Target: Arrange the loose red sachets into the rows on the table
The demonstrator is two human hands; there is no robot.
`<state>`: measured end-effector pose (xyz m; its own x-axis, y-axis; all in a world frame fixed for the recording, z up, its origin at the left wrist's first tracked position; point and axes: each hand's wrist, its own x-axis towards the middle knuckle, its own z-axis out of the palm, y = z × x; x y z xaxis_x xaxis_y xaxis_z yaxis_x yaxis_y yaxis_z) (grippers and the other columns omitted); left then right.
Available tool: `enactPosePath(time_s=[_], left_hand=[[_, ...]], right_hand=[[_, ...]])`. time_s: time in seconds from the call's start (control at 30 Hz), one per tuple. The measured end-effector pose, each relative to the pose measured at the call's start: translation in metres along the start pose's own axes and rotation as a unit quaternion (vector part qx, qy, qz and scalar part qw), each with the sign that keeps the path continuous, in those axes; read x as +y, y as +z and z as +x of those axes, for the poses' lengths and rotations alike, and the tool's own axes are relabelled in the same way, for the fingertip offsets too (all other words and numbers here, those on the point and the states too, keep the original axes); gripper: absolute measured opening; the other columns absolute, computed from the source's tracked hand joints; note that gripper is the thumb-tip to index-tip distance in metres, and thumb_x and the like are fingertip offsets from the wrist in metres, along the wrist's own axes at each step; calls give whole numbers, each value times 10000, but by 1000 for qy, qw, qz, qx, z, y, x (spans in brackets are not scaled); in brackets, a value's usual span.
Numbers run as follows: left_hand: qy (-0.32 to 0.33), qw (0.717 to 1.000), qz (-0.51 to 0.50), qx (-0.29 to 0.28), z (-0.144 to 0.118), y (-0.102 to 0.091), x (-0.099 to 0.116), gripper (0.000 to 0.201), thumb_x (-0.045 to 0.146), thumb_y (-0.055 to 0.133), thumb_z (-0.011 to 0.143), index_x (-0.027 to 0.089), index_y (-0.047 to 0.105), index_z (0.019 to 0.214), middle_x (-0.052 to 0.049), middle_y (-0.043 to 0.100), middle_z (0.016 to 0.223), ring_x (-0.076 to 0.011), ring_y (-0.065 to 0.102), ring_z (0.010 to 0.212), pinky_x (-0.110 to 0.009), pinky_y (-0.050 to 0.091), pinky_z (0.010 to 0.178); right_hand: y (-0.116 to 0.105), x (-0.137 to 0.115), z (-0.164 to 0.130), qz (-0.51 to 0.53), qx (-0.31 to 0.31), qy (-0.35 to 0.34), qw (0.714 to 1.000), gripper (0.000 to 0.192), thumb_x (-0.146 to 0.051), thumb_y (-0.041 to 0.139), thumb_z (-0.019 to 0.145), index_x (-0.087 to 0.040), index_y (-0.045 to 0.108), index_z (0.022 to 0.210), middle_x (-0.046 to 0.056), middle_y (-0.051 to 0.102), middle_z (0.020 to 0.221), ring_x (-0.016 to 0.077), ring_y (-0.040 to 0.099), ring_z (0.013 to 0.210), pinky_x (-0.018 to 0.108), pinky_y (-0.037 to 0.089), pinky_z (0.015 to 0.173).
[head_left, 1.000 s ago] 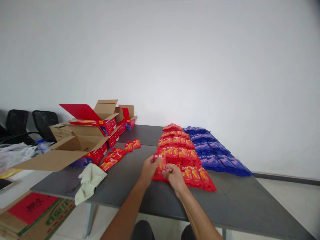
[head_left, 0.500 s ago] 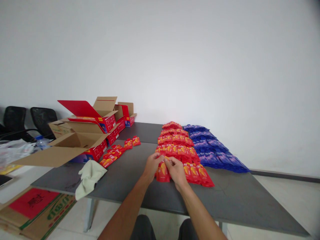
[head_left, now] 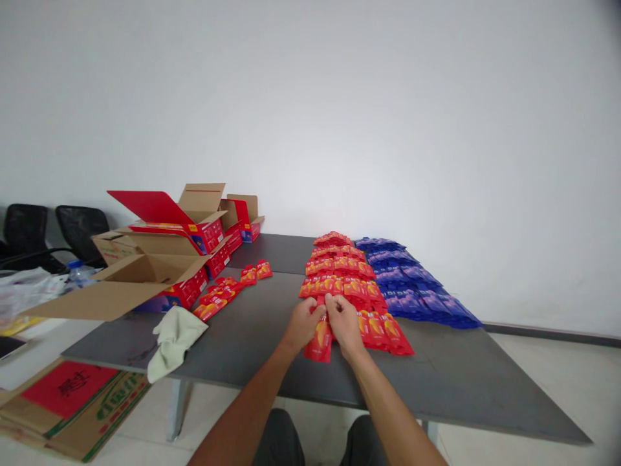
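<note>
Between my two hands hangs a red spouted pouch with an orange fruit print, its top pinched by my fingers. My left hand is closed on its upper left side. My right hand is closed at its upper right, and the fingers hide the spout. Just behind and to the right lie rows of matching red pouches, overlapping one another. Several more red pouches lie right beside my right hand. Blue pouches form similar rows farther right.
Open red cartons with raised flaps stand at the left on the grey table. Loose red pouches and a pale green cloth lie in front of them. Flattened cardboard is on the floor. A white wall rises behind.
The pouch in my hands has tilted and its lower end has moved slightly down. My left hand has shifted a little to the right and down. The camera view has shifted slightly.
</note>
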<state>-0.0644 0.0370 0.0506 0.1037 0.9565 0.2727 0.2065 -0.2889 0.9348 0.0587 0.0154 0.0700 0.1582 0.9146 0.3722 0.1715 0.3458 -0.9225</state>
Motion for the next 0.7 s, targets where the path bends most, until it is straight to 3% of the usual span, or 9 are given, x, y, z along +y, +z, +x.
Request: enactPosePath(time_s=[0.13, 0.3, 0.47, 0.7], left_hand=[[-18, 999, -37, -17, -5, 3, 3, 302, 447, 574, 790, 166, 542, 684, 25, 556, 623, -101, 481, 562, -203, 326, 519], [-36, 997, -70, -26, -16, 8, 5, 392, 522, 506, 825, 158, 588, 706, 8, 579, 636, -113, 490, 566, -213, 334, 521], [-8, 999, -18, 47, -21, 13, 3, 426, 526, 450, 861, 162, 594, 693, -17, 594, 654, -134, 502, 620, -223, 345, 564], [12, 986, 137, 97, -26, 20, 8, 493, 460, 281, 944, 174, 611, 714, -64, 659, 729, -161, 569, 661, -245, 347, 621]], right_hand=[[0, 4, 3, 48, -10, 37, 998, 449, -582, 517, 844, -188, 455, 636, -59, 398, 588, 101, 346, 552, 217, 296, 518], [0, 8, 5, 67, 38, 60, 995, 467, -619, 477, 848, -196, 437, 652, -55, 416, 605, 104, 348, 556, 215, 293, 515], [0, 11, -1, -89, 60, -9, 994, 447, -564, 386, 922, -197, 464, 679, -36, 476, 621, 125, 421, 599, 228, 295, 565], [3, 16, -9, -294, 60, -38, 953, 431, -437, 254, 991, -191, 515, 753, 43, 591, 684, 163, 535, 621, 267, 283, 586]])
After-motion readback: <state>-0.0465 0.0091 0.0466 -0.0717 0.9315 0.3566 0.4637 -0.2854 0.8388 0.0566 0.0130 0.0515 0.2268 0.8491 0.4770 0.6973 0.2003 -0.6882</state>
